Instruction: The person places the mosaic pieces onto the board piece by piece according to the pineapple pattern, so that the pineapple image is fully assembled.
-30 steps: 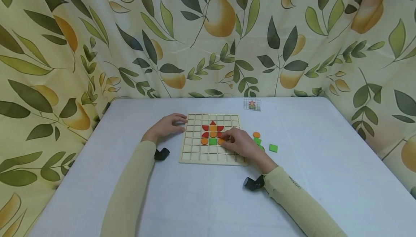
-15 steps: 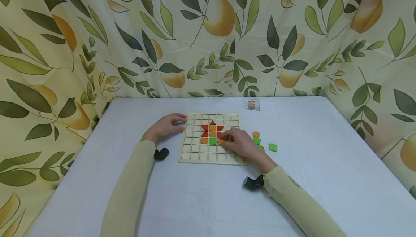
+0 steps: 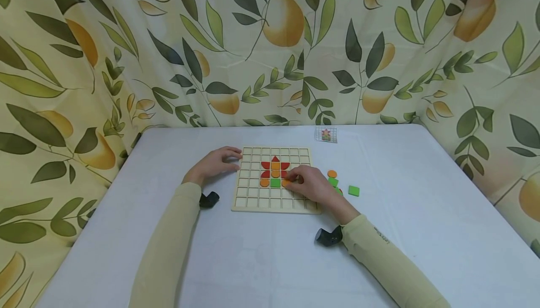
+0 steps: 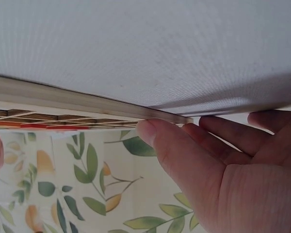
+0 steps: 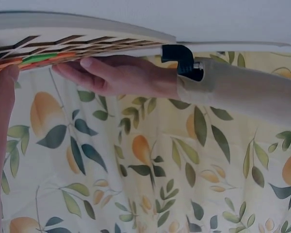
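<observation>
A: Orange piece (image 3: 286,183), half-round, sits on the wooden grid board (image 3: 257,202), row w/ the green square (image 3: 275,183), just right of it. R hand (image 3: 310,186) is on it, fingertips curled down onto its right side. Pinch or just press? Can't tell, fingers cover the edge.

B: L hand?

A: L hand (image 3: 216,162) flat-ish, fingers straight & relaxed, tips resting on the board's far-left corner, holding nothing. L wrist view agrees: fingertips (image 4: 153,133) against the board edge (image 4: 87,99), no wrap round it.

B: Change vs 1 s ago?

A: Barely any. Both hands same spots; orange piece same cell. Whole view drifts a touch, looks like head cam, not hands. My read: piece is already in its cell and R hand is seating/adjusting it, not carrying. L hand steadies the board throughout.

B: Rest of the pattern?

A: Red petals (image 3: 266,165) around an orange centre (image 3: 275,174), red triangle on top, another orange half-round (image 3: 264,182) left of the green square. Looks symmetric now.

B: Off-board?

A: Loose pcs right of the board, just beside R hand: orange disc (image 3: 332,174), green pc (image 3: 333,182) partly hidden, green square tile (image 3: 353,191) further right. Small pattern card (image 3: 326,134) at the far side of the white table (image 3: 422,233). Leaf/pear print curtain (image 3: 84,64) behind.
</observation>
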Available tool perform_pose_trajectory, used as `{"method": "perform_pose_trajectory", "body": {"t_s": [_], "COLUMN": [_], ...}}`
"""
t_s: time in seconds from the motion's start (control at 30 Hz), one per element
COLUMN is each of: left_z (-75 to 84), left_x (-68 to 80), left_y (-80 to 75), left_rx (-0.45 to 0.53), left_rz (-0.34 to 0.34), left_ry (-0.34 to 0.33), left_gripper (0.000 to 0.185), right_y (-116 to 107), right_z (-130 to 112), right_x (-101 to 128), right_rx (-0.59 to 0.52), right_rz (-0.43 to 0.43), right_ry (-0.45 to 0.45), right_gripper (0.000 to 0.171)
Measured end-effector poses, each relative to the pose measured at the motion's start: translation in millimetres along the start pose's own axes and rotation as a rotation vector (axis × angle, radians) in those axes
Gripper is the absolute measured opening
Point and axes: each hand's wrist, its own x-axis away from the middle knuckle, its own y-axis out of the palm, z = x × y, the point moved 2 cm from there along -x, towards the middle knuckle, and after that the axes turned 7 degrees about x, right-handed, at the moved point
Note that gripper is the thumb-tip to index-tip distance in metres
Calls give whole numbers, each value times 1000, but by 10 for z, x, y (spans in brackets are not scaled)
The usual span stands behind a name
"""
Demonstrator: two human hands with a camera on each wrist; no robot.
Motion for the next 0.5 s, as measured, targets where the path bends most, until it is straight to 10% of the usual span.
{"method": "perform_pose_trajectory", "body": {"t_s": [0.5], "left_z": [6], "left_x": [20], "left_y": [0], "left_rx": [6], "left_rz": [13], "left_ry": [-23], "left_gripper": [38], "right_y": [-601], "right_z": [275], "right_x": [95], "right_rx": [-63], "right_rz": [81], "right_ry": [207], "right_gripper": [43]}}
